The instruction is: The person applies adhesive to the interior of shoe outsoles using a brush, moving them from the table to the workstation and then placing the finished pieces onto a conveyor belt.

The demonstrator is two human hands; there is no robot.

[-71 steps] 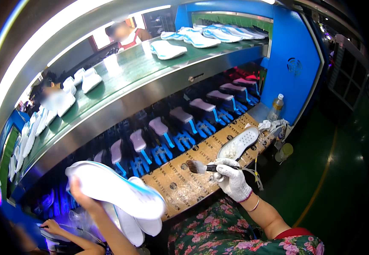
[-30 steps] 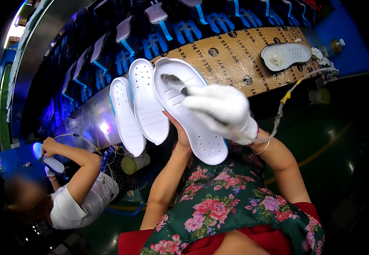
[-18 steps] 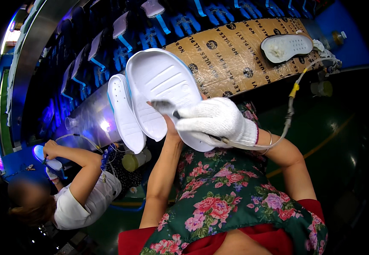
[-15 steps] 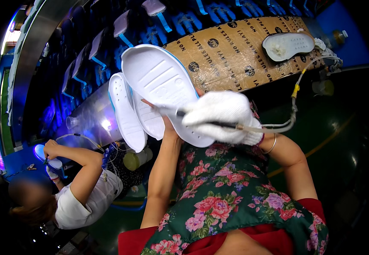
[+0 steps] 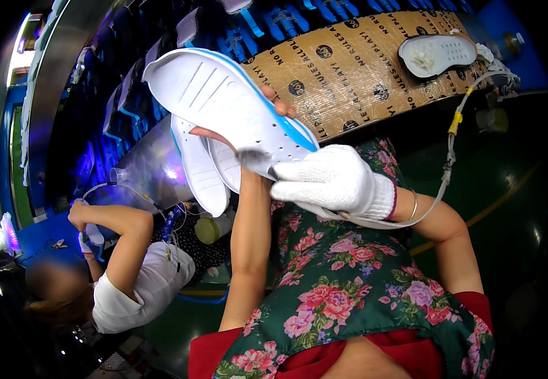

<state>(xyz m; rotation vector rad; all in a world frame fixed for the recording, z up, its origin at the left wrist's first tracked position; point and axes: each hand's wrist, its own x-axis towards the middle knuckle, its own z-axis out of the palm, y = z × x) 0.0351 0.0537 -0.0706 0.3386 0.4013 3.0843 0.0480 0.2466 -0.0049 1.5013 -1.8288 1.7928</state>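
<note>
The sole (image 5: 214,95) has tilted, clasped by the left hand (image 5: 279,103), lengthwise up-left from the right hand (image 5: 337,183), clamped on the brush (image 5: 255,159).

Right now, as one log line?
left hand: holds white sole | right hand: gloved, grips brush at sole's lower edge | nearby: two more soles partly hidden; dark-rimmed sole on cardboard

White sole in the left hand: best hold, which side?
White sole: likely its narrower middle, from underneath, thumb along one long edge, fingers over the other, as the left hand has it. Its hollow face is up, brush at the near end; this leaves that face mostly uncovered.
</note>
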